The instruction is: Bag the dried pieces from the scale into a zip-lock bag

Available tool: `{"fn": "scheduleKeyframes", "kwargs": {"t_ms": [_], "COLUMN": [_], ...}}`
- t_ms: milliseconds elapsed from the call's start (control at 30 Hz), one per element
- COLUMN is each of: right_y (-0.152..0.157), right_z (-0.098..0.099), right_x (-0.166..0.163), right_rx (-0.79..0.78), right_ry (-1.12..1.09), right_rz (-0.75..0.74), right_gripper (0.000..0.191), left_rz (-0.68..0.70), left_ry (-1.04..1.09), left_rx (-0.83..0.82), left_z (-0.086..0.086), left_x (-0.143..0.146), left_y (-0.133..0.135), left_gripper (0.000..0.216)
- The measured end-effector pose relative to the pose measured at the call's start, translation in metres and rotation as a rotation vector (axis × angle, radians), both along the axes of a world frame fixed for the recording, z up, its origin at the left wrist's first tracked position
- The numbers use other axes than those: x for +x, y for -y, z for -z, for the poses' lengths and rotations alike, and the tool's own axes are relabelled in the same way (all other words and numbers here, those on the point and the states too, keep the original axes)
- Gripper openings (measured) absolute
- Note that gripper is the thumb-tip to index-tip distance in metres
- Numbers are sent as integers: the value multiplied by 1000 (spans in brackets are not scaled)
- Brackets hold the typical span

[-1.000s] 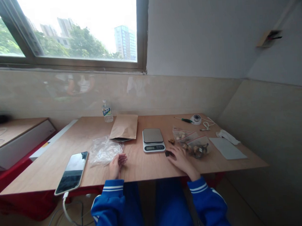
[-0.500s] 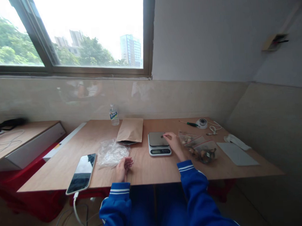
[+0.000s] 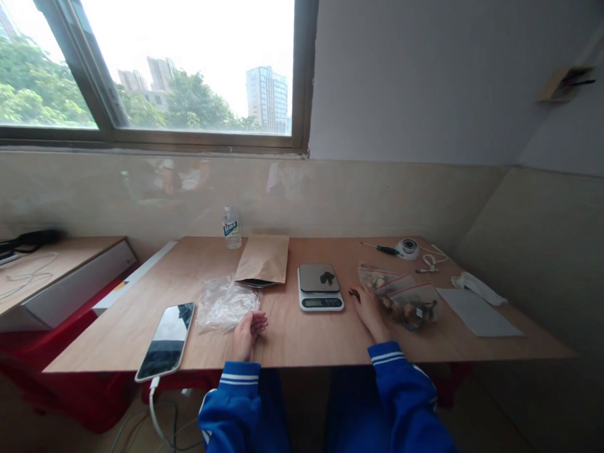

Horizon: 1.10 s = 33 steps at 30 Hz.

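Note:
On the steel plate of a white digital kitchen scale (image 3: 320, 304) lies a small dark, irregular piece (image 3: 327, 279), too small to name for sure. My right hand (image 3: 370, 313) is low over the table just right of the scale, with a dark reddish-brown piece (image 3: 355, 295) at its fingertips. Beside that hand are clear zip bags (image 3: 409, 302) holding brown, lumpy dried pieces. My left hand (image 3: 246, 332) rests near the front of the table, fingers loosely curled and apart, holding nothing visible. It lies against the edge of a crumpled clear plastic bag (image 3: 224, 303).
A kraft paper pouch (image 3: 264, 258) and a plastic bottle (image 3: 231, 228) stand behind the plastic. The phone (image 3: 167, 340), cable attached, overhangs the front edge. At right are a screwdriver (image 3: 387, 250), a white round camera (image 3: 408, 248) and a white sheet (image 3: 478, 312).
My right hand has moved off the scale plate to the right, toward the table. A dark piece now shows on the plate. The left hand stays in place; the view has shifted slightly.

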State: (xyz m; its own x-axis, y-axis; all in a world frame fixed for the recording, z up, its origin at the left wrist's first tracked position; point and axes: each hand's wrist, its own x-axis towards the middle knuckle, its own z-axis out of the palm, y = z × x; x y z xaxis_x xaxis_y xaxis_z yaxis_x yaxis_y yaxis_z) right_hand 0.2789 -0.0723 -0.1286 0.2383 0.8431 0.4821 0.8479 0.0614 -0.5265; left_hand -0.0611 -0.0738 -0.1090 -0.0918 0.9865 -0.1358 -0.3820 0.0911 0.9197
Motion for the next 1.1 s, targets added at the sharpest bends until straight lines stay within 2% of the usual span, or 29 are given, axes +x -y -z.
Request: {"fn": "scheduleKeyframes", "kwargs": {"t_ms": [167,367,467,600,733,833,900,1000,1100], "right_y": [-12,-46,-50,-20,34,66,78,85,87], "right_z": [-21,-52,-58,-48,-29,-21,-23,-36,-52], "right_x": [-10,-49,-65,-68,-62,-58,-55,-50,-53], "right_rx": [53,58,66,110,159,115,57,5,-70], "right_ry": [-246,-341,-284,-210,-244,-340,-409,-491,-521], "right_rz": [-27,-239,-250,-206,-116,-77,-84,-97,-125], "right_gripper": [26,29,28,28,28,28,30,34,37], "left_rz": [0,-15,-14,-7,-15,-125,-241,-414,-490], "left_ry": [-5,2,9,-80,-375,-589,-707,-894,-1068], "left_rx": [5,4,8,43,185,302,368,460,440], "left_z": [-1,-4,-1,2,4,2,-4,-18,-26], "left_x": [0,-1,-3,-2,8,16,19,18,15], "left_y": [0,4,5,5,9,10,3,-21,-52], "left_gripper": [45,45,46,50,44,30,28,34,42]}}
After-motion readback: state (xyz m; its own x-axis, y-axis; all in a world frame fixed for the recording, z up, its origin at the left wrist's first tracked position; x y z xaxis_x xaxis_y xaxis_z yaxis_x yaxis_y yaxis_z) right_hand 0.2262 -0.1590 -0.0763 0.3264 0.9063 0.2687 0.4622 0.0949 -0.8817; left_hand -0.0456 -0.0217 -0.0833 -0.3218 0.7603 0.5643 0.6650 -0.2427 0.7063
